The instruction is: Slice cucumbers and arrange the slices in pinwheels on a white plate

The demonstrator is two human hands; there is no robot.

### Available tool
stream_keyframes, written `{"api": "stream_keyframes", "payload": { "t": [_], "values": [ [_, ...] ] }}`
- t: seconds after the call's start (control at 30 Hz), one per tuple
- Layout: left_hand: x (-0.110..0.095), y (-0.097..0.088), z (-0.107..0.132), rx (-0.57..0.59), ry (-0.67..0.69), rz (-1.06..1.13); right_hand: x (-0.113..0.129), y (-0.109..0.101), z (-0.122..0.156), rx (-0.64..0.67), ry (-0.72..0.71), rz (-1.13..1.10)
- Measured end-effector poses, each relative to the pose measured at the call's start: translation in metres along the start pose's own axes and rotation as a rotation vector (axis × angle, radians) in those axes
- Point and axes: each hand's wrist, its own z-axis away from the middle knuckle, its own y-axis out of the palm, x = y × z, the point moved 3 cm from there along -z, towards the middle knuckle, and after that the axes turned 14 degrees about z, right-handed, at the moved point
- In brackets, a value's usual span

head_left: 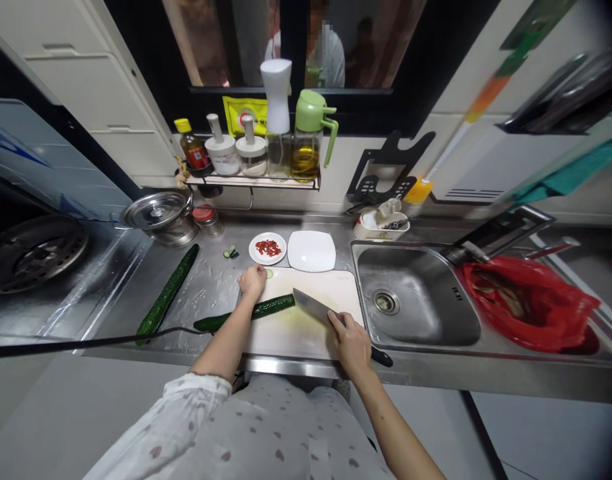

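Observation:
A white cutting board point(311, 337) lies on the steel counter with a cut cucumber point(273, 306) across its left part; the cucumber's uncut end runs past the board's left edge, under my left forearm. My right hand point(353, 341) grips a cleaver-like kitchen knife point(313, 305), its blade tip close to the cucumber's cut end. At the board's upper left corner, my left hand point(253, 281) is closed, fingers curled, beside a pale cucumber slice point(269, 273). Whether anything is pinched in those fingers is hidden. A second, whole cucumber point(169, 293) rests on the counter to the left.
Behind the board stand a plate of chopped red pieces point(267, 249) and a white square plate point(312, 251). Cucumber scraps point(231, 253) lie nearby. The sink point(416, 300) and a red plastic bag point(529, 307) are rightward; a lidded pot point(161, 217) and seasoning rack point(256, 181) are behind.

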Motion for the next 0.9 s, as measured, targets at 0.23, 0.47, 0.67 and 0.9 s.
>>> {"api": "stream_keyframes", "payload": {
  "t": [0.23,0.47,0.67,0.9],
  "values": [
    [0.003,0.001,0.006,-0.038,0.071,-0.014,-0.001,-0.003,-0.002,0.027,0.045,-0.046],
    [0.005,0.002,0.014,-0.012,0.18,-0.071,-0.003,-0.003,-0.005,0.045,0.115,-0.117],
    [0.004,-0.005,0.019,-0.025,0.179,-0.024,0.001,-0.003,-0.005,0.057,0.148,-0.124],
    [0.006,-0.008,0.065,0.082,0.409,0.069,0.002,-0.003,-0.008,0.156,0.212,-0.108]
  ]
}}
